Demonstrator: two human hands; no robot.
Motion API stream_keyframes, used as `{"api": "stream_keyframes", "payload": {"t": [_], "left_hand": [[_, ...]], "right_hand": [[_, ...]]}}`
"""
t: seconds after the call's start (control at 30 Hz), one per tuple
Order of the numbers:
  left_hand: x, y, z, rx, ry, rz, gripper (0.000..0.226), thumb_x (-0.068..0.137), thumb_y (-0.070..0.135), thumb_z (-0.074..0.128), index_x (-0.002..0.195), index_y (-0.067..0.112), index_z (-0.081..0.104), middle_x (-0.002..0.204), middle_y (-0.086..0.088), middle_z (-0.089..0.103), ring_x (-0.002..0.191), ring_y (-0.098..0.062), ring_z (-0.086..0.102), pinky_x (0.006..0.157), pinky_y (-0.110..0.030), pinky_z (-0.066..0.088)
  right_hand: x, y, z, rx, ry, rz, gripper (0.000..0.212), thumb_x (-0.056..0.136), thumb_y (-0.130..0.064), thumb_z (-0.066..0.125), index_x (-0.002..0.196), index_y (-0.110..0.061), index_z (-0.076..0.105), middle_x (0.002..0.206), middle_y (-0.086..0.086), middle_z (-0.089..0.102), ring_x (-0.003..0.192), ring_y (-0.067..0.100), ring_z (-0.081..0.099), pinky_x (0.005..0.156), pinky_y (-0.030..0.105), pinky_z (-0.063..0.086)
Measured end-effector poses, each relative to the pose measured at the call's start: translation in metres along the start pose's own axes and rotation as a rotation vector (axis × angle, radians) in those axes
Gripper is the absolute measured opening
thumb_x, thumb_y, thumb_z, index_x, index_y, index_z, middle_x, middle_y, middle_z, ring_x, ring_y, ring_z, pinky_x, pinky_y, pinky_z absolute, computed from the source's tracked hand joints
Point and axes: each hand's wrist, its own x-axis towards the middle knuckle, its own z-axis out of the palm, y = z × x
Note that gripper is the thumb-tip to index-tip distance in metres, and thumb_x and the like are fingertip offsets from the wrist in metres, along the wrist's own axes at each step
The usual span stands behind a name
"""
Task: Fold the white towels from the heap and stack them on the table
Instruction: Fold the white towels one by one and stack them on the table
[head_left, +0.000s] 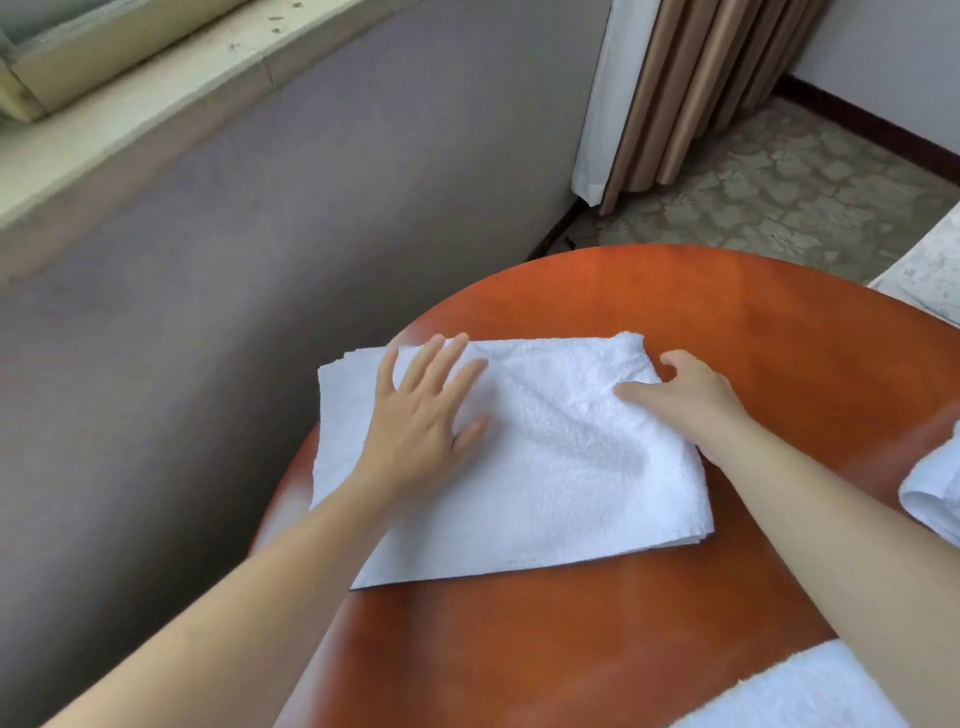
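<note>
A white towel (545, 467), folded into a rough rectangle of several layers, lies flat on the round reddish wooden table (597, 649). My left hand (423, 415) lies flat on the towel's left part with its fingers spread and straight. My right hand (685, 397) is at the towel's far right edge; its thumb lies on top of the cloth and its fingers curl at the edge, holding the fold there. More white towel shows at the right edge of the table (932, 499) and at the bottom right (800, 696), both cut off by the frame.
The table stands close to a grey wall (260, 234) on the left, under a window sill (130, 104). Beige curtains (691, 93) hang at the back. Patterned floor (779, 197) lies beyond the table. A pale piece of furniture (930, 275) juts in at the right.
</note>
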Motion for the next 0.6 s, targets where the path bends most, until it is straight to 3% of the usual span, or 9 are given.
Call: {"api": "stream_keyframes", "payload": {"t": [0.07, 0.17, 0.3, 0.37, 0.47, 0.53, 0.6], "left_hand": [[-0.011, 0.001, 0.005, -0.028, -0.101, -0.026, 0.053, 0.094, 0.051, 0.031, 0.137, 0.024, 0.046, 0.149, -0.005, 0.043, 0.139, -0.028, 0.035, 0.11, -0.056, 0.013], [-0.011, -0.001, 0.006, -0.062, -0.27, -0.216, 0.071, 0.088, 0.059, 0.009, 0.15, 0.031, 0.028, 0.161, 0.003, 0.016, 0.148, -0.022, 0.011, 0.113, -0.059, 0.001], [-0.003, 0.001, 0.005, 0.003, -0.411, -0.291, 0.085, 0.075, 0.061, -0.007, 0.153, 0.033, 0.01, 0.162, 0.008, 0.0, 0.149, -0.018, -0.004, 0.113, -0.06, -0.005], [-0.003, 0.002, 0.003, -0.001, -0.415, -0.306, 0.085, 0.075, 0.062, -0.007, 0.153, 0.032, 0.005, 0.162, 0.008, -0.002, 0.149, -0.02, -0.008, 0.112, -0.06, -0.006], [-0.009, 0.013, -0.001, -0.023, -0.325, -0.222, 0.078, 0.081, 0.06, 0.007, 0.154, 0.033, 0.011, 0.163, 0.004, 0.005, 0.149, -0.021, -0.003, 0.112, -0.06, -0.008], [-0.014, 0.021, -0.006, -0.021, -0.32, -0.135, 0.075, 0.081, 0.054, 0.012, 0.152, 0.033, 0.022, 0.162, 0.003, 0.01, 0.15, -0.022, 0.003, 0.111, -0.062, -0.007], [-0.019, 0.022, -0.01, 0.028, -0.39, -0.12, 0.08, 0.076, 0.053, 0.006, 0.151, 0.033, 0.026, 0.162, 0.003, 0.007, 0.15, -0.023, 0.002, 0.111, -0.063, -0.004]], "right_hand": [[0.01, 0.001, 0.009, 0.013, 0.032, -0.01, 0.035, 0.076, -0.044, 0.071, 0.094, -0.014, 0.065, 0.104, 0.008, 0.067, 0.095, 0.032, 0.063, 0.083, 0.044, 0.053], [0.024, 0.011, 0.014, 0.308, 0.082, 0.044, 0.015, 0.081, -0.03, 0.067, 0.08, -0.015, 0.064, 0.1, 0.014, 0.07, 0.094, 0.035, 0.066, 0.086, 0.049, 0.054], [0.018, 0.016, 0.011, 0.371, 0.098, 0.102, 0.026, 0.087, -0.034, 0.061, 0.087, -0.008, 0.062, 0.099, 0.013, 0.068, 0.092, 0.035, 0.065, 0.079, 0.042, 0.053], [0.004, 0.014, 0.002, 0.373, -0.061, 0.135, 0.027, 0.085, -0.033, 0.067, 0.089, -0.007, 0.063, 0.093, 0.01, 0.069, 0.083, 0.028, 0.067, 0.068, 0.034, 0.052], [-0.008, 0.018, -0.011, 0.332, -0.306, 0.176, 0.015, 0.082, -0.013, 0.072, 0.095, -0.012, 0.065, 0.092, 0.007, 0.072, 0.079, 0.021, 0.068, 0.06, 0.029, 0.049], [-0.01, 0.021, -0.018, 0.366, -0.241, 0.182, 0.023, 0.077, -0.004, 0.071, 0.099, -0.007, 0.066, 0.098, 0.014, 0.071, 0.082, 0.027, 0.068, 0.067, 0.035, 0.053], [-0.013, 0.017, -0.035, 0.291, -0.041, 0.148, 0.035, 0.068, -0.011, 0.071, 0.102, -0.005, 0.064, 0.105, 0.019, 0.068, 0.091, 0.035, 0.066, 0.081, 0.044, 0.054]]}}
